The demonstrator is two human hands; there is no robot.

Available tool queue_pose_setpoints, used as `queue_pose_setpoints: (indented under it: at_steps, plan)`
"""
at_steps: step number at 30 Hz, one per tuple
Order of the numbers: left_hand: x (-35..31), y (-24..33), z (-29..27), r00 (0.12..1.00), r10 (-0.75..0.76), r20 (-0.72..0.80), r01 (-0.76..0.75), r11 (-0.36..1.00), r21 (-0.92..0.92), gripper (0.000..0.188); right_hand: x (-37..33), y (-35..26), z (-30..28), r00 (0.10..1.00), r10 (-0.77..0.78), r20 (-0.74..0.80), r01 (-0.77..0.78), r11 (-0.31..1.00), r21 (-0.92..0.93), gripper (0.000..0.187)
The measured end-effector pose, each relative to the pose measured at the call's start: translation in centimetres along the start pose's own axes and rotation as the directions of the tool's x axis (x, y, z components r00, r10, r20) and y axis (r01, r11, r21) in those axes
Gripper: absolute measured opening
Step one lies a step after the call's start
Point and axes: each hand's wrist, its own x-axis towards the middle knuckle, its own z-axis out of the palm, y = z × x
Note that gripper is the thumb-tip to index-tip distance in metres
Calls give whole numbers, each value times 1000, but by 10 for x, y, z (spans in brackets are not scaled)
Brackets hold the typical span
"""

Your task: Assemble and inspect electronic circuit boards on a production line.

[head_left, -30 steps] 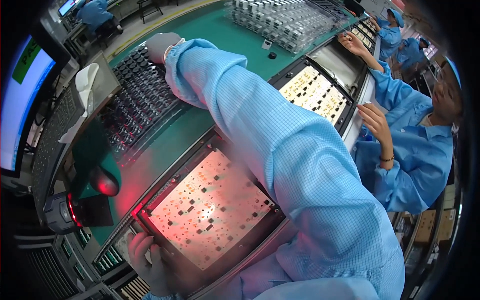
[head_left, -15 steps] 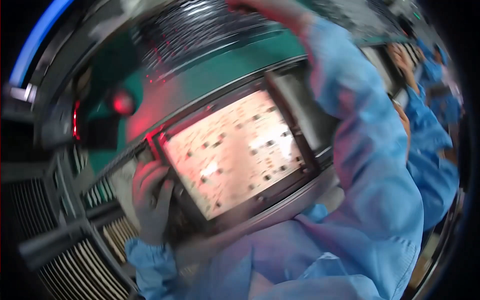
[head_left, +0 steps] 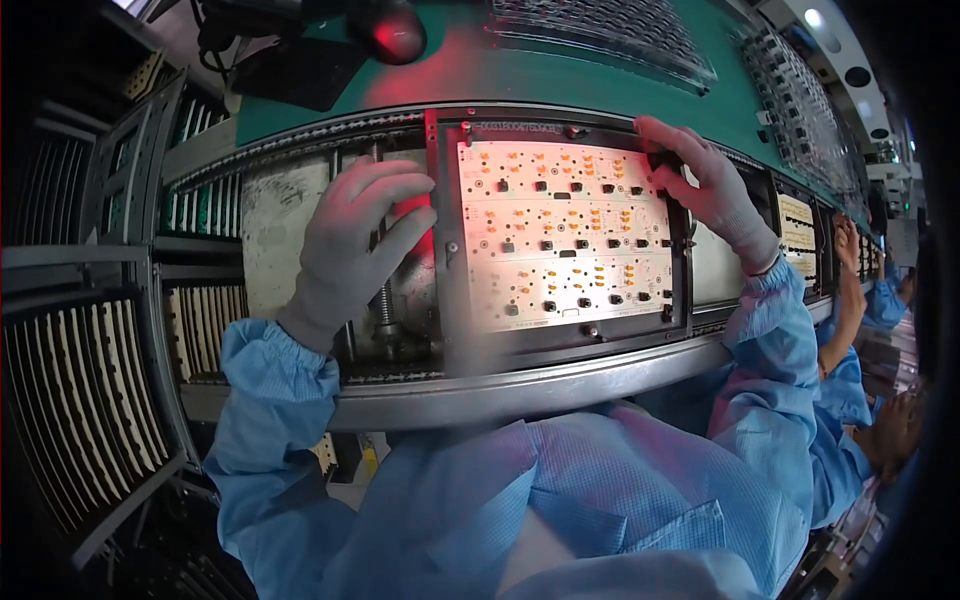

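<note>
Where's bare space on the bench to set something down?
Green mat: the patch between the black mouse and the clear tray, plus the strip between that tray and the rail. Crowded: the circuit board, the right hand at its far right corner; also the tray stack at right.

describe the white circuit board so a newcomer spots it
Beside the green tabletop runs a metal conveyor. A dark frame on it holds the white board dotted with orange and black parts; only this one has the gloved right hand over a corner.
</note>
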Motion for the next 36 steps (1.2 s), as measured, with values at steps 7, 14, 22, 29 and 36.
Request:
queue_pose_setpoints:
  at_steps: [7,14,22,29,36]
  plan:
    - [-4,-3,3,999,-22,27,23,999,-25,22,-3,1,4,997,-12,76,19,995,-94,57]
    - [-7,-1,3,999,-34,34,34,999,-2,22,-1,5,1,994,-77,74,88,983,-160,60]
    - [0,-4,2,999,-4,38,4,1000,-7,24,5,-3,-5,997,38,71,-15,951,-308,69]
    - [-9,-19,1,998,17,-59,-18,1000,-16,25,12,-14,7,997,-14,73,52,831,-554,59]
    - [-8,-5,-1,851,427,-305,-297,872,389,21,-5,-10,-5,986,79,-149,-113,965,-238,44]
